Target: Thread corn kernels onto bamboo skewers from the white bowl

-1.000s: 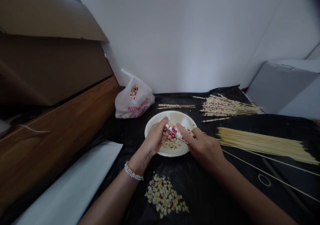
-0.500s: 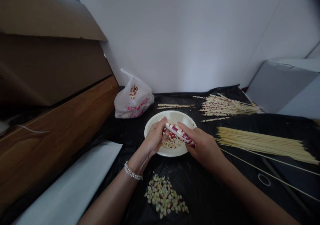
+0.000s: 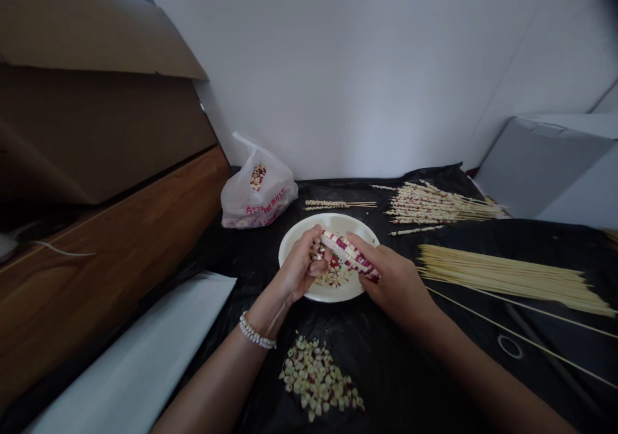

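Note:
An ear of corn [image 3: 350, 252] with cream and dark red kernels is held over a white bowl [image 3: 290, 228]. My right hand [image 3: 389, 270] is wrapped round its near right end, thumb along the top. At the other end, the thumb of my left hand [image 3: 302, 263] rests against the tip. Loose kernels [image 3: 317, 249] sit in that hand's curled fingers. More corn kernels [image 3: 333, 277] lie in the bottom of the bowl, partly hidden by the hands. In front of the bowl is a pile of kernels [image 3: 318, 376] on the black plastic sheet [image 3: 396, 369].
A white plastic bag [image 3: 261, 192] stands behind left. Kernel-threaded skewers [image 3: 429, 203] lie at the back right, with a small bunch [image 3: 326, 204] behind the bowl. Bare sticks [image 3: 506, 276] and a ring [image 3: 510, 346] are on the right. Cardboard [image 3: 96, 118] rises at left.
The ear has turned slightly and shifted a little right in my right hand. My left fingers have opened a bit from its tip, showing loose kernels in the palm.

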`<state>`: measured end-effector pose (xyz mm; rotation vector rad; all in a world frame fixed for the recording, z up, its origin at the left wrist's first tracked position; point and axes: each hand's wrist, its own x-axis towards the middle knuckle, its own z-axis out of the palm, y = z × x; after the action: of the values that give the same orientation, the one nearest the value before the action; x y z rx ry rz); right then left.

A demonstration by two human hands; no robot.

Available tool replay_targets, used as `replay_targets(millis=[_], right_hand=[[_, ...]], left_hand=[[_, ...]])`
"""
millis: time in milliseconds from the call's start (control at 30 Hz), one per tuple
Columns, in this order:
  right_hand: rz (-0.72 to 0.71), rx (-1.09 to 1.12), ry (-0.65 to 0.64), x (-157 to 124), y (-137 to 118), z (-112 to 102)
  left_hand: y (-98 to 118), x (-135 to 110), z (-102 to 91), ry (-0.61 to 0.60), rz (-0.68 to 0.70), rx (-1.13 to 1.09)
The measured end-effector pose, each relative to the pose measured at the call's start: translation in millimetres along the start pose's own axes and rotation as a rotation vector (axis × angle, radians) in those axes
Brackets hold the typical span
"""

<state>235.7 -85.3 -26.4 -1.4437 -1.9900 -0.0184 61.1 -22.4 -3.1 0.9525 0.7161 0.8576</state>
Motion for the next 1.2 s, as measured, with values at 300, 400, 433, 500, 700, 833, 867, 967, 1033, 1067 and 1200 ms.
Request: replay_targets(millis=[300,400,433,500,700,833,867,967,1033,1067,1200], right_hand=[[-0.024,-0.148,-0.044,-4.3,-3.9,1.7],[-0.009,-0.017,-0.056,-2.6,-0.9,1.9],[-0.008,0.018,-0.056,-1.8,-0.2,1.6],[-0.004,0.088,-0.038,0.1,0.3,0.9],[0.009,0.195,0.030,2.6,0.5,-0.5],[-0.003,0.046,0.002,-0.8,-1.3,0.4],[0.005,-0.010,-0.007,-1.9,-2.7,0.5],[0.004,-0.196,-0.028,-4.3,-7.9,0.3],[-0.021,-0.282,-0.035,-5.0,-10.4,0.1],[-0.030,-0.300,-0.038,-5.1,-10.9,0.1],[-0.011,-0.207,-0.062,-4.1,-9.2,0.5]], left_hand=[[-3.5,1.4,2.0,0.052,-0.001,0.092],[-4.5,1.7,0.6,0.026,0.015,0.108],[-4.9,1.7,0.4,0.022,0.020,0.119],[-5.4,1.4,0.8,0.025,0.033,0.131],[-3.3,-1.2,3.5,0.012,0.050,0.130],[-1.8,-2.1,4.5,-0.019,0.005,0.083],[-1.8,-2.0,4.8,-0.015,-0.009,0.080],[-3.2,-1.3,5.2,0.032,-0.041,0.118],[-4.8,-0.8,5.0,0.052,-0.054,0.149],[-5.6,-0.7,4.8,0.053,-0.056,0.157],[-7.4,-0.8,5.6,0.031,-0.020,0.158]])
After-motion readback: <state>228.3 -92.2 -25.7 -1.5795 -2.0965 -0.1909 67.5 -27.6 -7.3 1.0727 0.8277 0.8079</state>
